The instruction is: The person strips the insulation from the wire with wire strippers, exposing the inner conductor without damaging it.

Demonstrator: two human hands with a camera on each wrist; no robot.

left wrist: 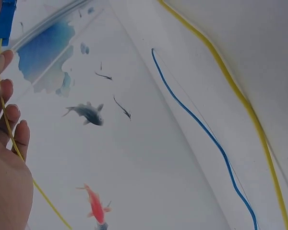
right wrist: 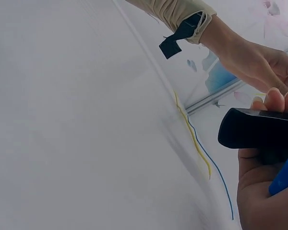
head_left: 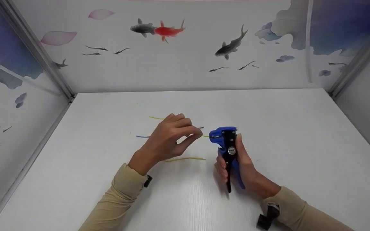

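Gripping the wire stripper (head_left: 229,158), round badge (head_left: 232,150) illegible, is the right hand (head_left: 248,168); the left hand (head_left: 171,135) pinches yellow wire (head_left: 206,136)

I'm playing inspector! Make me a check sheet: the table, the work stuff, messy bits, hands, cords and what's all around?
Surface: white table, flat and pale.
Job's things: blue and black hand tool, held up; held yellow wire, reaching the tool's blue head; blue wire and loose yellow wire, both lying on the table.
Clutter: nothing seen.
Left hand: pinches the held yellow wire.
Right hand: grips the tool by its handles.
Cables: apart from those three wires, nothing seen.
Surroundings: white wall with painted fish behind the table; metal post at the back left corner.
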